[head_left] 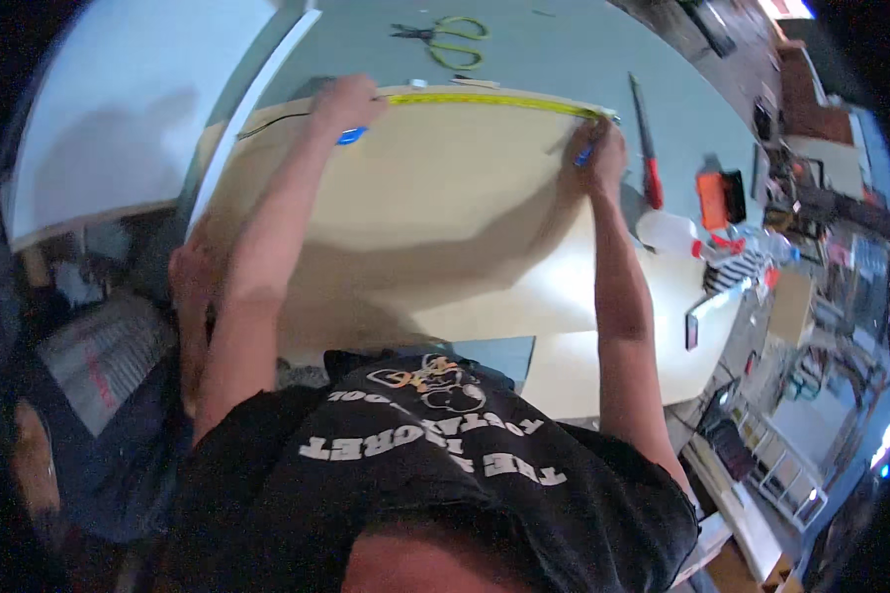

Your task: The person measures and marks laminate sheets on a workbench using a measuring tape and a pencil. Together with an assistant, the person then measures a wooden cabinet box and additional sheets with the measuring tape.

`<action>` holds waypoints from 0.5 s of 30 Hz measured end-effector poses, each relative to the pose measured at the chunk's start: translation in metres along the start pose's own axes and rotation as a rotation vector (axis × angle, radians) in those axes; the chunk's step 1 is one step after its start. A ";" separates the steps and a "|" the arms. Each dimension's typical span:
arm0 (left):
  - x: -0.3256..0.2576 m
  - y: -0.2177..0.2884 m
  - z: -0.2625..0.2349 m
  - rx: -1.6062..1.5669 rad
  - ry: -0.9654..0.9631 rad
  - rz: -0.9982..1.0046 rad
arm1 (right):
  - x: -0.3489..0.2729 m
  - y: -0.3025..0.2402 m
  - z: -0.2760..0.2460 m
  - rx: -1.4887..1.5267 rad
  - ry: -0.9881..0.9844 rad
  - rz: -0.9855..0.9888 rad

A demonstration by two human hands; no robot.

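Yellow tape measure (489,100) lies stretched along the far edge of a pale board (415,217) on the grey-green table (564,49). Left hand (346,102), closed over a blue case (351,135), pins one end; right hand (598,148) pinches a blue marker (583,155) at the other. Measuring looks underway; marking calls for a taut tape.

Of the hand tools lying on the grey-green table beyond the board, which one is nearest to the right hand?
The long narrow saw with the red handle, lying just beside the right hand. The yellow-handled scissors lie farther off, near the table's far edge.
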State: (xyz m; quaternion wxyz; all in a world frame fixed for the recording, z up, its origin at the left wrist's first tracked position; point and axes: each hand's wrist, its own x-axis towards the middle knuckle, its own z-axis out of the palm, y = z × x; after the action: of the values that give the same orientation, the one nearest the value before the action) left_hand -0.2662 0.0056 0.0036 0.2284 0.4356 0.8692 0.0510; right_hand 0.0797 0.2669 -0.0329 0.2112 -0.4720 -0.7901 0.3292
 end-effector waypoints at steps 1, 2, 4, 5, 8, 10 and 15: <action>0.005 -0.010 0.007 0.008 0.049 0.016 | 0.008 0.012 0.001 -0.091 0.036 -0.111; 0.011 -0.017 0.014 0.009 0.098 0.046 | 0.016 0.044 0.007 -0.410 0.158 -0.480; 0.010 -0.017 0.016 -0.003 0.070 -0.001 | 0.019 0.055 0.014 -0.388 0.184 -0.518; 0.009 -0.017 0.016 -0.020 0.042 -0.026 | 0.017 0.055 0.016 -0.381 0.225 -0.546; 0.006 -0.021 0.015 -0.038 0.079 -0.016 | 0.007 0.036 0.020 -0.490 0.149 -0.367; 0.012 -0.026 0.017 -0.050 0.051 -0.019 | 0.011 0.034 0.020 -0.523 0.168 -0.382; 0.017 -0.046 0.028 -0.025 0.038 -0.010 | 0.015 -0.010 0.022 -0.388 -0.017 -0.024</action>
State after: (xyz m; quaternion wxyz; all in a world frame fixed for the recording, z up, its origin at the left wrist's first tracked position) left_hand -0.2961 -0.0122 -0.0410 0.2177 0.4274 0.8748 0.0689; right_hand 0.0521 0.2700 -0.0407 0.1135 -0.4914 -0.8462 0.1720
